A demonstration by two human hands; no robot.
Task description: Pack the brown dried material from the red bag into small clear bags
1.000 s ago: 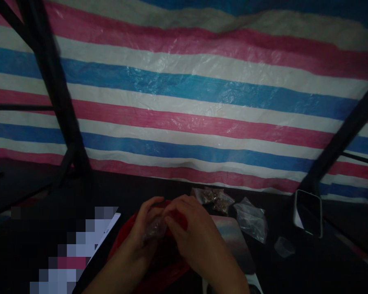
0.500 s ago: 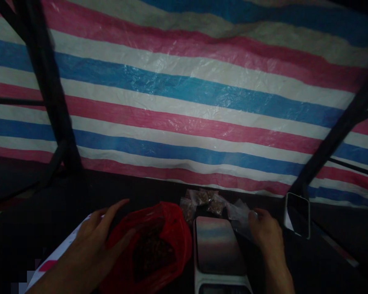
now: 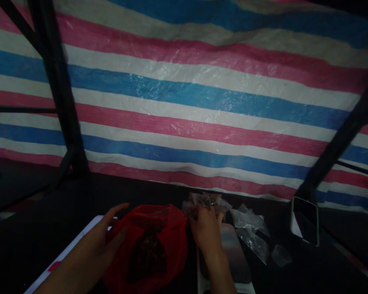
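My left hand [image 3: 93, 245] is at the left side of a red plastic bag [image 3: 174, 245], with its thumb and fingers spread. The thumb lies over the bag's rim. Inside the open bag is a dark, loose, brownish filling [image 3: 149, 253]. My right hand [image 3: 207, 230] reaches over a flat digital scale [image 3: 234, 255] to the small clear bags [image 3: 210, 199] with brown contents behind it. Its fingers are bent down among these bags, and the tips are hidden, so I cannot see whether they grip one. My right forearm covers part of the scale's plate.
Several flat clear bags [image 3: 250, 220] lie right of the scale, near a small clear cup [image 3: 281, 255]. A phone [image 3: 305, 220] leans by the right dark post [image 3: 328, 163]. White printed paper [image 3: 70, 241] lies under my left arm. A striped tarp [image 3: 196, 126] hangs behind.
My right hand has moved left from the flat clear bags to the filled ones behind the scale, uncovering the clear cup. My left hand stays at the red bag. The view has shifted slightly.
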